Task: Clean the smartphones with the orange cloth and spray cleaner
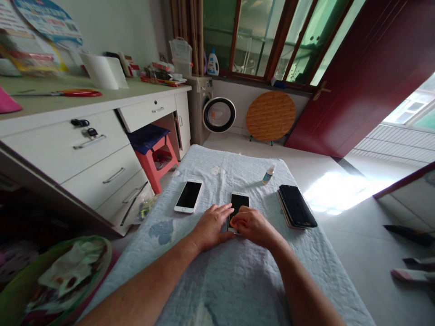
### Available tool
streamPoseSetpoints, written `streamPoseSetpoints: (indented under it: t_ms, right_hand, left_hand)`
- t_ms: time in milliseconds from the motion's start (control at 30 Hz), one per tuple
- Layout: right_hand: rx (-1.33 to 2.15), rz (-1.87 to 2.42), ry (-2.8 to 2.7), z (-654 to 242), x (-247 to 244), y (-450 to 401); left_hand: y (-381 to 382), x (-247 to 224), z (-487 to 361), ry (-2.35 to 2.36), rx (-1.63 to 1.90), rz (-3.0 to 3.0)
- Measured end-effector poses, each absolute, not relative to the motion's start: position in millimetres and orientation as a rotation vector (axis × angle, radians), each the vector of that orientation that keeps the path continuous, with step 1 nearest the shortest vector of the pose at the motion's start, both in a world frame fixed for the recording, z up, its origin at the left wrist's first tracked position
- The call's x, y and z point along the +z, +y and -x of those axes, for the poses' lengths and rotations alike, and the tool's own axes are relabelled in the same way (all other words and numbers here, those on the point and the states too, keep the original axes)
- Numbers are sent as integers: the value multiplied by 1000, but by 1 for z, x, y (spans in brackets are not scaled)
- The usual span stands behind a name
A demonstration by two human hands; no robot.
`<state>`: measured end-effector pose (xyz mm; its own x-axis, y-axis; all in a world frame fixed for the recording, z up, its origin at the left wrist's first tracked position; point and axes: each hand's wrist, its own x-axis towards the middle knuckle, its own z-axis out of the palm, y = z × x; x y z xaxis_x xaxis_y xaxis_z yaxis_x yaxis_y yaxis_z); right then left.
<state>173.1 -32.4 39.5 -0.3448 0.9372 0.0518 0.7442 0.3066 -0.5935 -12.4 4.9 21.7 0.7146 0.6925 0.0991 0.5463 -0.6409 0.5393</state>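
Note:
A white smartphone (240, 200) with a dark screen lies face up on the cloth-covered table. My left hand (213, 225) holds it at its left edge, with fingertips on the edge and the thumb by the lower corner. Closed over the screen's lower part, my right hand (253, 225) pinches a small orange pad (233, 222), mostly hidden by the fingers. To the left lies another white smartphone (189, 196), face up. On the right is a black smartphone (296, 206) on top of another flat device or case. A small spray bottle (268, 174) stands behind them.
A pale blue quilted cloth (204, 170) covers the table. At left are a white desk (91, 154) with drawers and a red stool (158, 158); a filled basket (108, 246) stands low at left. Behind are a washing machine (200, 104) with its door open and a round wooden tabletop (271, 115).

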Motion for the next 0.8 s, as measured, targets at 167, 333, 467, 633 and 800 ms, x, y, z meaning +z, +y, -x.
streamPoseSetpoints:
  t_ms: [167,333,467,633,800]
  right_hand:
    - [757,1459,-2256,-169,45,-36]
    - [784,1462,-2284,-173,51,-36]
    - [743,1522,-2238,-181,49,-33]
    - [589,1657,-2099,-193,42,-27]
    - [585,1732,-2080,-200,48,-27]
  left_hand:
    - [5,22,12,951,400,-2447]
    - [6,21,13,939,415,-2430]
    - [7,19,14,926,419,-2422]
    - [7,18,14,934,421,-2420]
    - [7,17,13,934,407,-2429]
